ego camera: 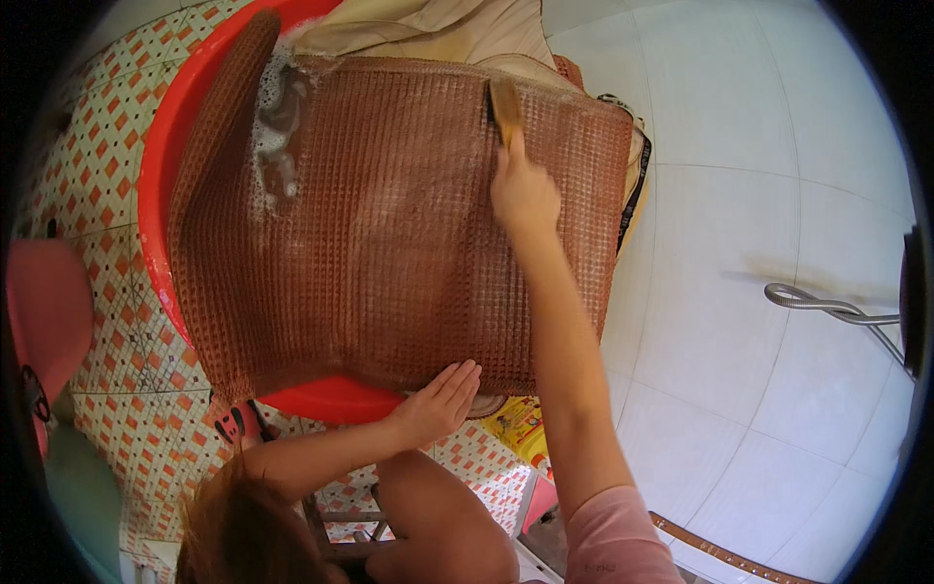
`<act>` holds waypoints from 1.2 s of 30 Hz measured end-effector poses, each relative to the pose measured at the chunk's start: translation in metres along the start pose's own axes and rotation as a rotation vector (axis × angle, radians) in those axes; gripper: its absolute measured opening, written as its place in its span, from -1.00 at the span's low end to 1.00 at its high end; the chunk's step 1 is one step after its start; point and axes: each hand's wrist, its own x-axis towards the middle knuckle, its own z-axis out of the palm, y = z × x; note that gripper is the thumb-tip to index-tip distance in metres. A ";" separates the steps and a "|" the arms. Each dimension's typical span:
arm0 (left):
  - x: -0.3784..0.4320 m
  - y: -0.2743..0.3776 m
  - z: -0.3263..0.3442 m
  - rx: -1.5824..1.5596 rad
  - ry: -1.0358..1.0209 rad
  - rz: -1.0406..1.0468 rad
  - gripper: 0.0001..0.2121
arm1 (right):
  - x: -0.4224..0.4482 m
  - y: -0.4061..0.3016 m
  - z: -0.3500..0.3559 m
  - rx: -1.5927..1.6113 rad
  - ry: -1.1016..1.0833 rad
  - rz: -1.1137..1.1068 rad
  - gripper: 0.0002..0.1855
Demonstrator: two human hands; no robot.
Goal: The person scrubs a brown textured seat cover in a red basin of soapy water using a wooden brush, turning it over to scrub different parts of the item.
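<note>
A brown mat with a waffle-like texture (408, 219) is spread across a large red basin (155, 219), its left side bent up along the rim. My right hand (527, 191) grips a scrub brush with a wooden back (507, 109). Dark bristles face left, against the mat near its far edge. Flat on the mat's near edge lies my left hand (441, 405), fingers together and holding nothing. Soapy water with white suds (271, 146) pools on the mat's left part, and a pale film shows over its right part.
Beige fabric (438, 33) is bunched behind the mat. White wall tiles (722, 241) rise at the right, where a metal hose (839, 306) hangs. A yellow package (522, 427) and a pink slipper (235, 423) are near the basin. A pink plastic object (51, 306) stands at left.
</note>
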 end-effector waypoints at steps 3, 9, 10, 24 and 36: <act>-0.001 -0.001 0.001 0.019 0.025 0.000 -0.63 | 0.034 -0.001 0.013 0.037 0.068 -0.090 -0.54; -0.012 -0.002 -0.008 0.076 -0.081 -0.014 -0.61 | -0.160 0.007 0.008 0.084 0.029 -0.195 -0.42; -0.012 0.002 -0.003 0.065 -0.101 -0.018 -0.61 | -0.202 0.015 0.002 0.029 -0.058 -0.181 -0.41; -0.011 0.009 -0.001 0.137 -0.007 -0.003 -0.64 | 0.021 -0.018 -0.004 0.064 0.009 0.010 -0.57; -0.020 0.009 -0.006 0.056 -0.126 -0.033 -0.64 | -0.267 0.015 0.000 -0.063 -0.073 -0.224 -0.42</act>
